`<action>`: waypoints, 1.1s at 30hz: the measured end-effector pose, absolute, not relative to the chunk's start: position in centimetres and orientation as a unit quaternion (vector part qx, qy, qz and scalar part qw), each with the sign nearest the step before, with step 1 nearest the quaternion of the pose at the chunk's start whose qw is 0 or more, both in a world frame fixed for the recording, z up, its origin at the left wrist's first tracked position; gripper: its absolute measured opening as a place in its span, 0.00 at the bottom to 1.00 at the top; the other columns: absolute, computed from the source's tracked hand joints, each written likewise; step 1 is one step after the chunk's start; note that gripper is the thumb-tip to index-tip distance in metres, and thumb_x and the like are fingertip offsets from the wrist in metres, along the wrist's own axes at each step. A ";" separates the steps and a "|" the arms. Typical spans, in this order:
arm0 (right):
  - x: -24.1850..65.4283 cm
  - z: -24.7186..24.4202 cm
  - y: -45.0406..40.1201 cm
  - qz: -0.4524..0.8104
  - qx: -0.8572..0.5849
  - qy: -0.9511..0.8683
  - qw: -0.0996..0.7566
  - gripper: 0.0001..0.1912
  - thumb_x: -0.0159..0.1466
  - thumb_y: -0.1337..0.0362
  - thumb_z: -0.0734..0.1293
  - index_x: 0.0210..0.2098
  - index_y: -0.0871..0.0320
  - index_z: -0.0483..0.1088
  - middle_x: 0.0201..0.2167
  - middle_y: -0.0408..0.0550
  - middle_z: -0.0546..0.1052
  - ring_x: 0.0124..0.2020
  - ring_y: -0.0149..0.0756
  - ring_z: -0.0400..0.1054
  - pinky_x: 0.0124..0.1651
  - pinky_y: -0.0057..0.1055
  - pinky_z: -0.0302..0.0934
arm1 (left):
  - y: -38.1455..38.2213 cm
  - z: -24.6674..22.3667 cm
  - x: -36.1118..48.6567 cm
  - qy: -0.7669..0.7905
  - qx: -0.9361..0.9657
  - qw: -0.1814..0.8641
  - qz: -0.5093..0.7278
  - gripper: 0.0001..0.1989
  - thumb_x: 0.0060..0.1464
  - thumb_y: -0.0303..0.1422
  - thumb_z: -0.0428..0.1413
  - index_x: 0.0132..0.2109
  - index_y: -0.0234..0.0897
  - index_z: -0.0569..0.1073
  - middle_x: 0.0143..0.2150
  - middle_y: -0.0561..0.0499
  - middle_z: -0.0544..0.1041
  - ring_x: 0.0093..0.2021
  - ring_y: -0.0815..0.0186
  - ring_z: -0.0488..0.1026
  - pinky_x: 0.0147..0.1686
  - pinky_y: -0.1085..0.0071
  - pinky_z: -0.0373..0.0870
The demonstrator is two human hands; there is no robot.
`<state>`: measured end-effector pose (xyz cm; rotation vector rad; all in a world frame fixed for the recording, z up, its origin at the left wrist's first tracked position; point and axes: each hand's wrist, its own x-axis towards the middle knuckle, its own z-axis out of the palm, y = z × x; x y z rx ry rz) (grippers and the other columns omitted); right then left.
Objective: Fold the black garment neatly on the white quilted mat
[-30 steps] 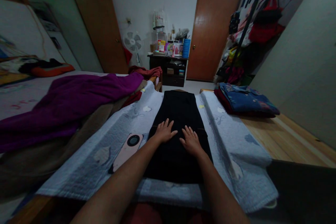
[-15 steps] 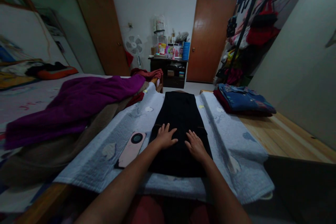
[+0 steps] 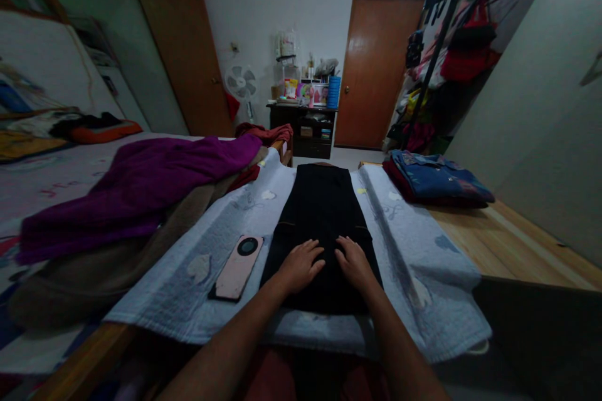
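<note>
A black garment (image 3: 324, 200), folded into a long panel, lies on a pale blue quilted cloth (image 3: 409, 244) in front of me. Its exact kind cannot be made out. My left hand (image 3: 301, 265) rests flat on the garment's nearer half, fingers stretched out. On the same part, a little to the right, lies my right hand (image 3: 353, 260), palm down with its fingers extended. Neither hand grips anything. Left of the garment, a pink phone (image 3: 237, 268) with a round dark camera ring lies on the cloth.
Folded clothes (image 3: 437, 178), blue over dark red, sit on a wooden surface (image 3: 470, 238) at the right. A purple garment (image 3: 141, 182) and a brown blanket (image 3: 188, 213) cover the bed's edge at the left. A fan (image 3: 241, 81) and a dark cabinet (image 3: 282, 119) stand at the back.
My left hand has slid toward me and slightly right over the black garment, uncovering its left-side line. My right hand has shifted slightly; both hands stay flat.
</note>
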<state>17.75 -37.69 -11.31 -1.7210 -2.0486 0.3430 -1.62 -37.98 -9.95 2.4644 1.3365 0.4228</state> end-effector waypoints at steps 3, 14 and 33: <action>16.3 -10.8 -37.9 0.124 -0.600 -0.747 0.258 0.22 0.67 0.62 0.54 0.58 0.59 0.64 0.59 0.52 0.67 0.63 0.40 0.56 0.63 0.40 0.49 | -38.1 -10.9 -1.6 0.469 0.859 0.137 0.156 0.23 0.63 0.43 0.43 0.61 0.40 0.65 0.66 0.47 0.61 0.67 0.59 0.53 0.64 0.59 0.50; 15.3 -11.1 -39.1 0.089 -0.586 -0.786 0.177 0.23 0.69 0.62 0.51 0.57 0.60 0.65 0.60 0.48 0.66 0.65 0.40 0.51 0.64 0.41 0.47 | -38.5 -11.4 -1.7 0.480 0.842 0.154 0.193 0.22 0.62 0.43 0.46 0.60 0.41 0.66 0.65 0.47 0.62 0.66 0.60 0.54 0.63 0.58 0.51; 16.0 -10.8 -40.8 0.078 -0.608 -0.769 0.181 0.23 0.69 0.57 0.53 0.58 0.57 0.64 0.62 0.46 0.63 0.66 0.41 0.49 0.65 0.42 0.44 | -38.3 -11.7 -1.9 0.487 0.832 0.170 0.202 0.23 0.62 0.45 0.46 0.59 0.40 0.67 0.64 0.47 0.63 0.66 0.61 0.54 0.64 0.60 0.52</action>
